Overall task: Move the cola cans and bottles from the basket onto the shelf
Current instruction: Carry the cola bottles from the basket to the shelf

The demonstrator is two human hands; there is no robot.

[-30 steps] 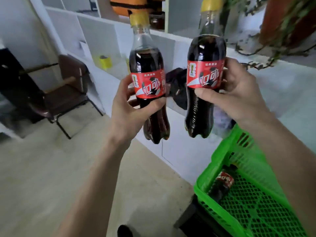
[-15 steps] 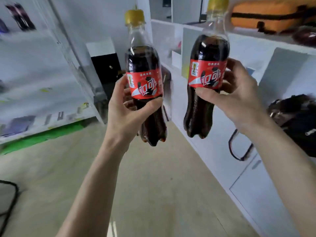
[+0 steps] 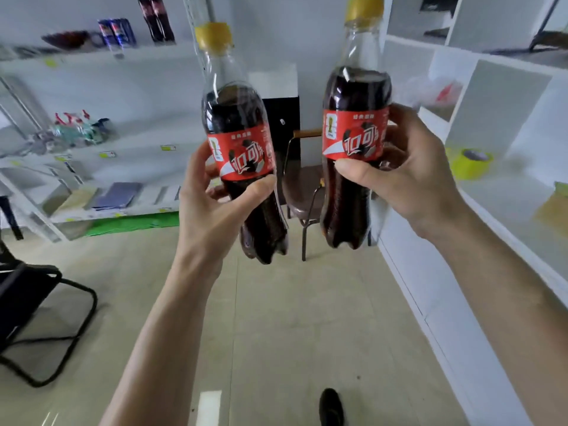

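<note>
I hold two cola bottles upright in front of me, each with a yellow cap and a red label. My left hand [image 3: 212, 201] grips the left cola bottle [image 3: 238, 118] around its label and waist. My right hand [image 3: 402, 170] grips the right cola bottle [image 3: 353, 96] at its label. A white shelf [image 3: 92, 59] stands at the far left; on its top board are dark cola bottles [image 3: 156, 20] and blue cans [image 3: 116, 32]. The green basket is out of view.
A white cubby unit [image 3: 504, 96] runs along the right, holding a yellow tape roll [image 3: 470, 162]. A brown chair [image 3: 302, 192] stands straight ahead, a black chair [image 3: 33, 305] at the lower left. Bare beige floor lies between. My shoe [image 3: 330, 407] shows at the bottom.
The view has swung left, away from the basket and cubby unit, toward the white shelf. Both hands keep the same grip on their bottles.
</note>
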